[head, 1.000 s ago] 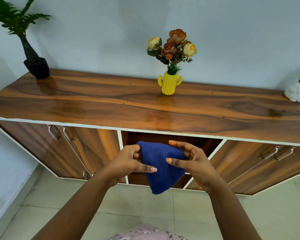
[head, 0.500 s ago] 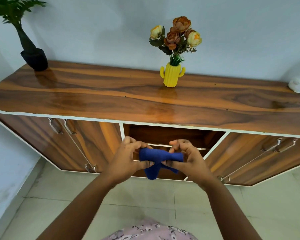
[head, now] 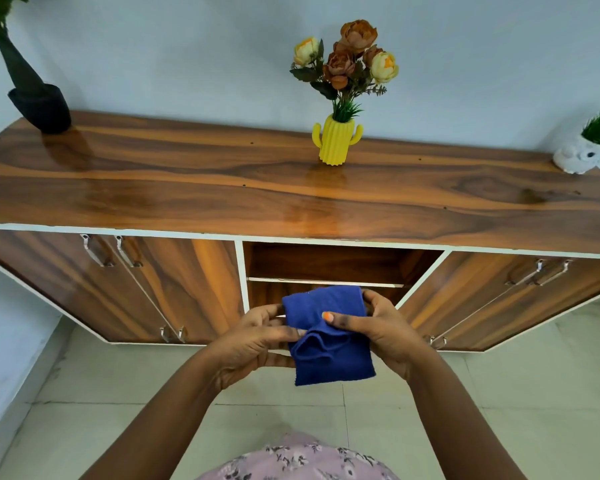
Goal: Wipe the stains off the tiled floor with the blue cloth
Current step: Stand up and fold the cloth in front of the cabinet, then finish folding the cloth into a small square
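Observation:
The blue cloth (head: 329, 341) is folded into a rough rectangle and held in the air in front of me, well above the floor. My left hand (head: 253, 344) pinches its left edge with thumb and fingers. My right hand (head: 381, 330) grips its right side, thumb pressed on top of the cloth. The pale tiled floor (head: 499, 410) lies below my arms; I can make out no distinct stain on it from here.
A long wooden sideboard (head: 291, 195) stands against the wall straight ahead, with an open middle shelf (head: 326, 265) and closed doors either side. On top stand a yellow cactus vase of flowers (head: 336, 143), a black potted plant (head: 39, 105) and a white owl planter (head: 579, 157).
The cloth went from hanging as a loose triangle, to being bunched between both hands, to a folded rectangle. The view has tilted down slightly and my hands have dropped lower.

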